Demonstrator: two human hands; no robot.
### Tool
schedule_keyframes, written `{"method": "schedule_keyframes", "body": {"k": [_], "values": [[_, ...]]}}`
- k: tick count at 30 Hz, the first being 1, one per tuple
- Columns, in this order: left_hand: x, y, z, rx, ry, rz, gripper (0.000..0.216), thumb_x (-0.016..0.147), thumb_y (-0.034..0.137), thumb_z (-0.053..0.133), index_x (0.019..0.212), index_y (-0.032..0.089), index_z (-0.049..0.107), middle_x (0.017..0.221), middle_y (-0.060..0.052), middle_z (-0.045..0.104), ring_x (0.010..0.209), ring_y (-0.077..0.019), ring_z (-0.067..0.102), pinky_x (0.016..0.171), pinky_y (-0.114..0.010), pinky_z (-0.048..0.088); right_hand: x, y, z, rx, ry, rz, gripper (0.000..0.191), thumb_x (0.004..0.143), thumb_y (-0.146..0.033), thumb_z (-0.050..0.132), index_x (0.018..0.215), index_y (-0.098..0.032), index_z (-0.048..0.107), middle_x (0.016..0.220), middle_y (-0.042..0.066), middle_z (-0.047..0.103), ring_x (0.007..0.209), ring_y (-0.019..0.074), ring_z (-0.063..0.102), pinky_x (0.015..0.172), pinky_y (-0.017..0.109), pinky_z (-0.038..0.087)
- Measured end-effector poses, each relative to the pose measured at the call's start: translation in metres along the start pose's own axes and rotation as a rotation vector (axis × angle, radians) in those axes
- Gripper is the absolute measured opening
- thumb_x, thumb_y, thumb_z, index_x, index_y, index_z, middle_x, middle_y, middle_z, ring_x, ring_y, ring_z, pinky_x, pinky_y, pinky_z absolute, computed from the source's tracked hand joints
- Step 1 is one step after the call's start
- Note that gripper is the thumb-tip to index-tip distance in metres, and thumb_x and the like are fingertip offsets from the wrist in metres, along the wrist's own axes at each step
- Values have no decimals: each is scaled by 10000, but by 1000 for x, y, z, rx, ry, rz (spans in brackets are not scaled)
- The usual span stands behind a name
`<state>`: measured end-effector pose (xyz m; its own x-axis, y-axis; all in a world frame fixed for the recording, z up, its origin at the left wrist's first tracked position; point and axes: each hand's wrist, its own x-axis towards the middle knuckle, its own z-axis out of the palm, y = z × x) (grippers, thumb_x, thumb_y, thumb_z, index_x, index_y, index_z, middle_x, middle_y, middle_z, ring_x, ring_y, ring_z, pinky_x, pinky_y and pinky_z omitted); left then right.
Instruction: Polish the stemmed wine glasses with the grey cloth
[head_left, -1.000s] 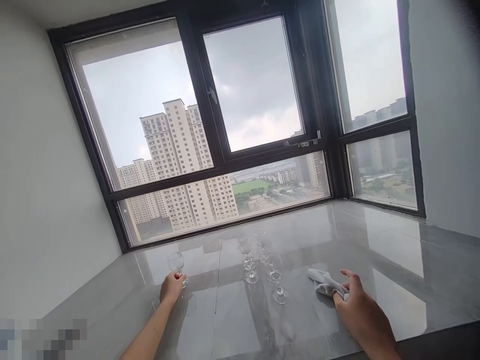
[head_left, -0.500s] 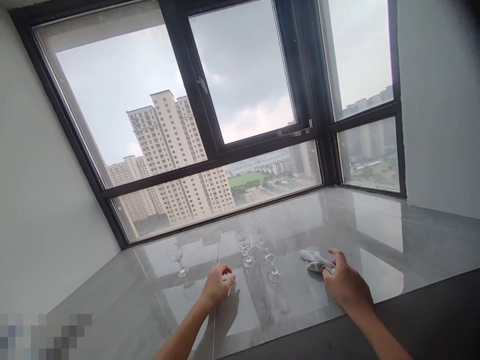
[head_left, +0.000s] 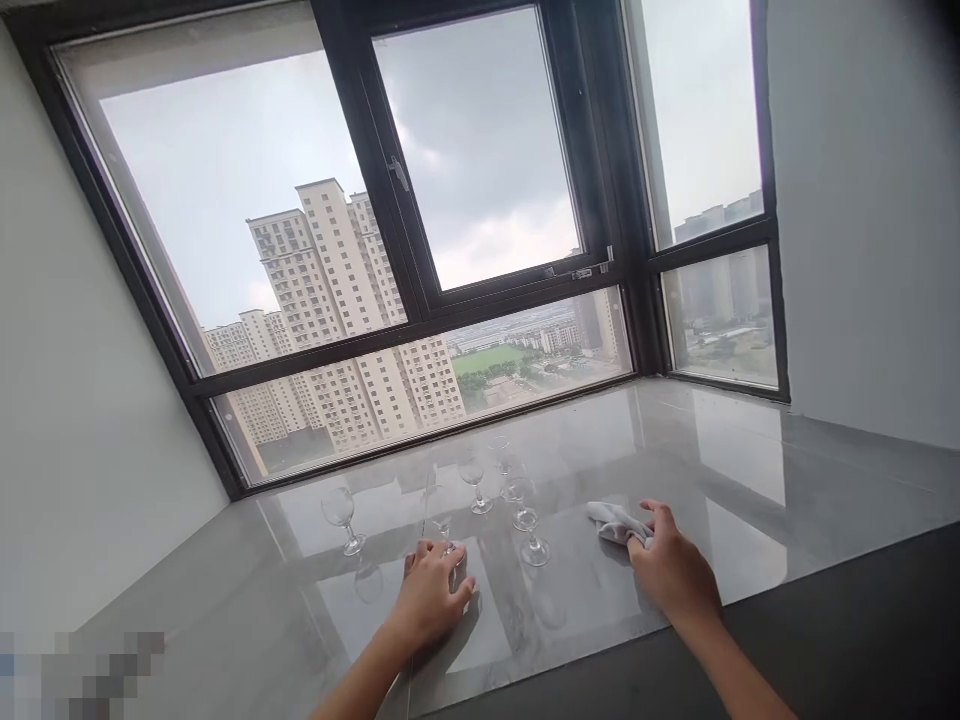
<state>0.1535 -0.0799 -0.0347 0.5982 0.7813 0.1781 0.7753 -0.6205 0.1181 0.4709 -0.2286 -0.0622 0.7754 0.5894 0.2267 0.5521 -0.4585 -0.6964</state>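
My left hand (head_left: 433, 594) is at a clear stemmed glass (head_left: 437, 503), its fingers closed at the foot and lower stem, which they partly hide. The glass stands upright, bowl up. In my right hand (head_left: 673, 568) is a crumpled white cloth (head_left: 616, 521), pinched between thumb and fingers, its free end lying to the left on the grey ledge. Between the hands stands a cluster of clear stemmed glasses, among them a near one (head_left: 535, 540) and a rear-left one (head_left: 474, 480). Another glass (head_left: 340, 515) stands apart on the left.
The glossy grey tiled ledge (head_left: 600, 600) reflects the window and glasses. Its front edge slants up to the right, above a dark face. A dark window frame (head_left: 315, 360) borders the back, with white walls (head_left: 97, 400) at either side.
One stemmed glass has moved left, out of the cluster, with my left hand now at its foot. My right hand still grips the cloth. The view has shifted slightly.
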Motion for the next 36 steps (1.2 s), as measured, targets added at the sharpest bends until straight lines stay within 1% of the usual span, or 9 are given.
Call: {"method": "schedule_keyframes", "body": {"k": [5, 9, 14, 19, 22, 26, 29, 31, 36], "values": [[-45, -72, -15, 100, 7, -218, 597, 871, 536, 445, 1393, 268, 552, 1444, -64, 536, 1306, -326, 396, 1065, -463, 302, 2, 4, 1, -11, -3, -1, 495, 845, -374, 410, 1311, -211, 446, 1150, 109, 686, 874, 295, 663, 610, 340, 436], [-56, -115, -22, 133, 10, -360, 607, 874, 536, 413, 1399, 260, 547, 1473, -76, 508, 1326, -343, 391, 1060, -489, 306, 4, 6, 3, -27, 26, -14, 502, 839, -401, 400, 1297, -204, 462, 1130, 116, 688, 853, 308, 666, 616, 358, 444], [-48, -140, -26, 136, -22, -439, 649, 887, 561, 371, 1429, 233, 512, 1491, -95, 483, 1326, -366, 394, 1068, -512, 296, 4, 4, 3, -30, 10, -2, 488, 849, -404, 387, 1294, -213, 454, 1130, 103, 688, 846, 311, 662, 626, 365, 444], [-55, -145, -20, 176, -109, -587, 739, 924, 588, 298, 1554, 203, 262, 1595, -169, 282, 1462, -365, 220, 1129, -565, 185, 1, 1, -1, -7, -13, 10, 508, 853, -395, 392, 1320, -200, 434, 1146, 118, 679, 819, 290, 658, 573, 342, 427], [-70, -116, -12, 188, -111, -574, 712, 929, 593, 295, 1543, 233, 290, 1611, -164, 241, 1490, -349, 158, 1143, -594, 122, 0, 0, -1, 7, -34, -1, 502, 867, -385, 392, 1335, -204, 418, 1154, 117, 675, 825, 275, 657, 557, 320, 413], [-74, -25, -5, -11, -165, -236, 651, 921, 571, 362, 1527, 337, 317, 1624, -65, 243, 1495, -315, 162, 1175, -558, 111, -1, -1, -1, -27, -7, 3, 464, 879, -341, 396, 1322, -207, 420, 1160, 108, 673, 893, 283, 651, 612, 319, 412], [-51, 49, -1, -173, -175, 74, 656, 889, 625, 428, 1495, 379, 376, 1624, -47, 243, 1491, -329, 164, 1189, -553, 81, -1, -3, -2, -11, 3, 11, 456, 888, -340, 396, 1321, -200, 418, 1164, 116, 663, 899, 275, 652, 631, 317, 415], [-26, 86, 3, -203, -159, 123, 697, 862, 650, 456, 1498, 379, 369, 1628, -60, 229, 1486, -361, 159, 1178, -600, 23, -1, -4, -4, 4, 4, 6, 449, 892, -343, 392, 1315, -196, 422, 1158, 116, 659, 893, 265, 657, 639, 313, 418], [18, 119, 15, -240, -161, 122, 685, 858, 676, 418, 1445, 328, 473, 1547, -97, 389, 1454, -404, 205, 1156, -645, -12, 2, 0, -4, 24, 16, 0, 447, 889, -363, 389, 1302, -201, 432, 1129, 105, 666, 861, 258, 666, 644, 311, 428]]}}
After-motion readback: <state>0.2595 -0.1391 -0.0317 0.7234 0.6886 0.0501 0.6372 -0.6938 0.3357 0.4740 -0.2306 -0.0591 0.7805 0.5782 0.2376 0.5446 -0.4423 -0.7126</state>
